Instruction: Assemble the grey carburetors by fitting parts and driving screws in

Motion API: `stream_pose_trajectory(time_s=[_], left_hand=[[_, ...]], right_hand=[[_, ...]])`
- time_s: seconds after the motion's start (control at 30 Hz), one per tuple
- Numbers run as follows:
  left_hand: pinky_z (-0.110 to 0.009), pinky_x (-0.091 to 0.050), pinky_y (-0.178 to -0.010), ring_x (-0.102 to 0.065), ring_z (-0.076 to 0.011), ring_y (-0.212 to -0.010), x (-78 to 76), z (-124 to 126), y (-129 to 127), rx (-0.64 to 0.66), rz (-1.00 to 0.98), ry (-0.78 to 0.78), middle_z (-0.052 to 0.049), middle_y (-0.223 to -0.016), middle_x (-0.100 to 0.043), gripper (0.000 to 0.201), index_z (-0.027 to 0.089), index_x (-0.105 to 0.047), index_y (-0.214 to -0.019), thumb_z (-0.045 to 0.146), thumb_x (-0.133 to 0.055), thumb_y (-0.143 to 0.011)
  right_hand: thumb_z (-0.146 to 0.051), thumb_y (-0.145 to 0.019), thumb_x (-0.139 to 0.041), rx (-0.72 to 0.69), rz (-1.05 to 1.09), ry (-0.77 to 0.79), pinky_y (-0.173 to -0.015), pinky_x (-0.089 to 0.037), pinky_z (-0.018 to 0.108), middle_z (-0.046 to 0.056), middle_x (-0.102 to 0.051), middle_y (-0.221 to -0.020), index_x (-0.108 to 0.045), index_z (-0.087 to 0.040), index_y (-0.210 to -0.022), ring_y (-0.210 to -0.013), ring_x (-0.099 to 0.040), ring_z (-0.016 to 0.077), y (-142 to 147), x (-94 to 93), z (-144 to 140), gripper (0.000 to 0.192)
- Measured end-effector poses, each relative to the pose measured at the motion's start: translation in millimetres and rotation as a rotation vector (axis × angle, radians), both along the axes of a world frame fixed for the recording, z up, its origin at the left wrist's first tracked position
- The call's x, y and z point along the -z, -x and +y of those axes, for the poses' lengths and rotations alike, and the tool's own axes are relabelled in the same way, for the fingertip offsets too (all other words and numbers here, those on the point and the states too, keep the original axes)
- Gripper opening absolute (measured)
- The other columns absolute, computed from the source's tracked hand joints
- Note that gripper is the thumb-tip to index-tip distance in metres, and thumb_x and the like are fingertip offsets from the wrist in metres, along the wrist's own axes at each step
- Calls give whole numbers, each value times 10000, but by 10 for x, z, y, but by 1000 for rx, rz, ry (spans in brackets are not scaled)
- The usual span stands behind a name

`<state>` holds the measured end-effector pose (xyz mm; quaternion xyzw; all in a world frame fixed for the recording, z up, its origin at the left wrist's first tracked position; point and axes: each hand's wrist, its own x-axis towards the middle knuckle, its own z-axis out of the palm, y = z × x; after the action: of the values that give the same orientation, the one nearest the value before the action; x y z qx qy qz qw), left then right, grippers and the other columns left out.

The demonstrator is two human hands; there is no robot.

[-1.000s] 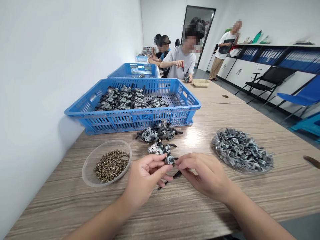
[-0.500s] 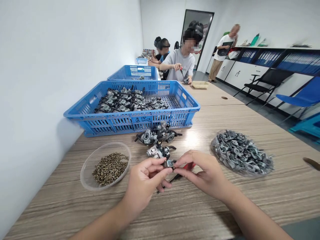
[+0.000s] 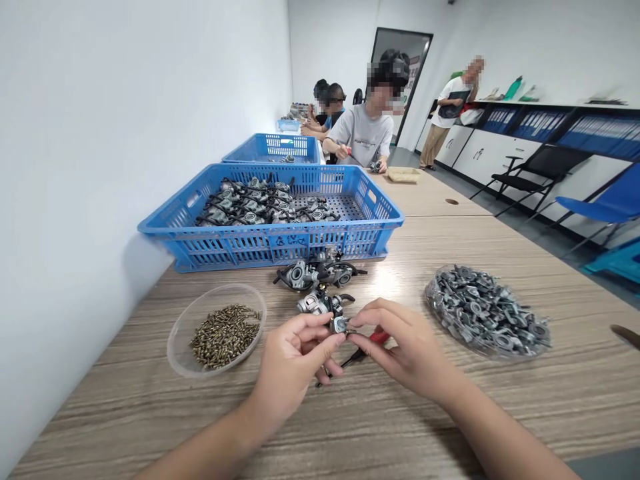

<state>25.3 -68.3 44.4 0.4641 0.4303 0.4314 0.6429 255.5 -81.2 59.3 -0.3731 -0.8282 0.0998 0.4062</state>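
Observation:
My left hand (image 3: 290,360) and my right hand (image 3: 405,347) meet over the table and pinch one small grey metal part (image 3: 341,325) between their fingertips. A red-handled screwdriver (image 3: 373,341) lies on the table under my right hand. Just beyond the hands lie grey carburettors (image 3: 320,273) with black hoses, loose on the wooden table (image 3: 500,227). A clear bowl of brass screws (image 3: 220,330) sits to the left of my left hand. A clear dish heaped with small grey metal parts (image 3: 487,313) sits to the right.
A blue slotted crate (image 3: 280,233) holding more carburettors stands behind the hands, a second blue crate (image 3: 273,147) further back. Several seated people work along the table; one in a grey shirt (image 3: 363,133) holds a screwdriver. Another person stands by white cabinets. Chairs stand at right.
Both hands stay together on the small part, with only slight finger shifts. The view has tilted a little, so the crate and dishes sit slightly lower and to the right.

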Motion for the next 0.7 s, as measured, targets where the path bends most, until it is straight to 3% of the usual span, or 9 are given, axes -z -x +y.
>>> stream_pose_trajectory(time_s=[0.33,0.7], left_hand=[[-233,-583,-415,-744,-175,-512,15,3,-20,-35,-59,3,-91,-924,-829,690,119,-741,-1212,548,-1017,-748],[-220,-574,-398,-699,-131,-515,36,19,-16,-6,-38,-34,-37,-903,-759,625,144,-821,-1253,502,-998,-772]], right_hand=[[-166,-1087,-735,-62,43,37,-788,-680,257,78,-800,-1165,-800,-243,-1241,-1033,-791,183,20,1,27,183],[-176,-1064,-766,-111,152,140,-749,-623,242,58,-747,-1107,-803,-251,-1148,-993,-740,168,17,61,59,118]])
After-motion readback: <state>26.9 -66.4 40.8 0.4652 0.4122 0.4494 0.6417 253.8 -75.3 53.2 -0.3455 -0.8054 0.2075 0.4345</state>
